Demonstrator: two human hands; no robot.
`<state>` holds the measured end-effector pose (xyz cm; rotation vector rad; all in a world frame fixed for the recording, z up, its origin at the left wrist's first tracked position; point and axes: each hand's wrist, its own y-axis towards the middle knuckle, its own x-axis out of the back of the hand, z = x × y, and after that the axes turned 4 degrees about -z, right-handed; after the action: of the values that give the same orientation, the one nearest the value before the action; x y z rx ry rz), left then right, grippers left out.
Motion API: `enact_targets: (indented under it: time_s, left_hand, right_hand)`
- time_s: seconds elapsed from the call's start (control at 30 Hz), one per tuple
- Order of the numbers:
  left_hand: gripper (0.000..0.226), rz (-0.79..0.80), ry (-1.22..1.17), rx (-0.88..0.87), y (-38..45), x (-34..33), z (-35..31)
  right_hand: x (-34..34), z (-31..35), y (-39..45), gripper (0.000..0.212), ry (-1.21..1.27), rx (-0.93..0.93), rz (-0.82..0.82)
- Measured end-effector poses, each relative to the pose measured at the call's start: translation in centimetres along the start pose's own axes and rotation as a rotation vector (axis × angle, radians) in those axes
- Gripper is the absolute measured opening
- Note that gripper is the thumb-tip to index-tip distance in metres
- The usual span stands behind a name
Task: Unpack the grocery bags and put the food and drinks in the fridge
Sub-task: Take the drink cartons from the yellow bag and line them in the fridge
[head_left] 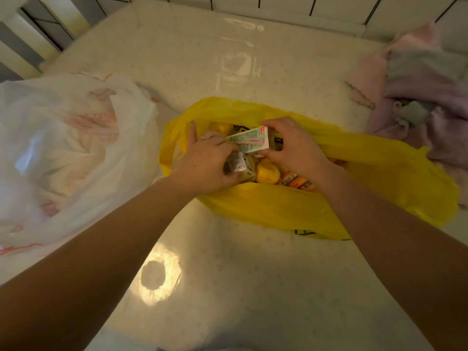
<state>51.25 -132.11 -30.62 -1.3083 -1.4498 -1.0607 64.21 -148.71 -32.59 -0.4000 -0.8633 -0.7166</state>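
At the far left, a white plastic bag (63, 148) with faded red print lies slumped on the glossy pale table (228, 287), its bulk reaching the left edge of the view and its right side ending just beside the yellow plastic bag (278, 206). The yellow bag sits at mid-table with its mouth spread open, and its right part trails toward the table's right edge. The left hand (205, 168) is inside the mouth at the left rim; its forefinger lies straight along the plastic while the remaining fingers and thumb curl round a small grey-white carton (238, 165). A ring shows on one finger. Just right of it, the right hand (296, 145) pinches the end of a pale green drink carton (249, 141), which lies tilted across the opening with a pink straw on its face; the carton's other end touches the left hand's knuckles. Below the cartons, inside the bag, lie yellow round fruits (267, 172) and orange packets (296, 181), partly hidden by the forearms. A wide bare stretch of table lies behind the bag up to the tiled wall (278, 3), and another in front between the two forearms. At the far right, a heap of pink and grey cloth (417, 84) covers that corner, its near fold close to the yellow bag.
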Motion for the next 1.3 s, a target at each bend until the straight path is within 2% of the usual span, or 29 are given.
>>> enact_targets:
  time_s: [0.07, 0.2, 0.37, 0.5, 0.6, 0.67, 0.8, 0.9, 1.0, 1.17, 1.3]
  left_hand:
    - [0.068, -0.074, -0.077, 0.000, -0.3, 0.5, 0.4]
    - [0.060, -0.217, -0.279, 0.050, -0.6, 0.7, 0.2]
    - [0.050, -0.228, -0.500, 0.136, -0.5, 0.8, -0.5]
    - [0.047, -0.108, -0.389, 0.186, -1.0, 0.3, -0.4]
    - [0.059, -0.037, -0.297, 0.214, -0.7, 0.5, -0.6]
    - [0.068, 0.048, -0.138, 0.203, -0.2, 0.7, -0.7]
    - [0.058, 0.091, 0.084, 0.202, 0.4, 0.7, -1.2]
    - [0.051, 0.043, 0.160, 0.189, 0.9, 0.7, -1.6]
    - [0.048, -0.031, 0.115, 0.207, 0.4, 1.2, -1.5]
    - [0.046, -0.231, -0.295, 0.419, -2.4, 4.5, -1.2]
    - [0.036, -0.406, -0.485, 0.550, -5.6, 7.1, -1.5]
  right_hand:
    - [0.7, 0.2, 0.0, 0.065, 0.002, 0.016, -0.017]
    - [2.4, 0.7, -0.3, 0.063, 0.009, 0.025, -0.091]
    - [3.2, 1.0, -0.9, 0.064, -0.036, 0.036, -0.099]
    - [2.3, 1.2, -0.9, 0.067, -0.054, 0.042, -0.084]
    - [1.8, 1.6, -0.7, 0.067, -0.005, 0.041, -0.109]
    - [1.7, 1.7, -0.4, 0.066, 0.051, 0.026, -0.109]
    - [1.0, 1.8, -0.3, 0.070, 0.124, -0.053, -0.051]
    - [0.4, 2.2, -0.1, 0.071, 0.115, -0.039, -0.044]
    - [0.6, 2.7, -0.2, 0.072, 0.111, -0.038, -0.065]
    - [2.8, 4.1, -1.7, 0.068, 0.256, -0.103, -0.192]
    - [5.6, 6.5, -3.7, 0.061, 0.301, -0.051, -0.279]
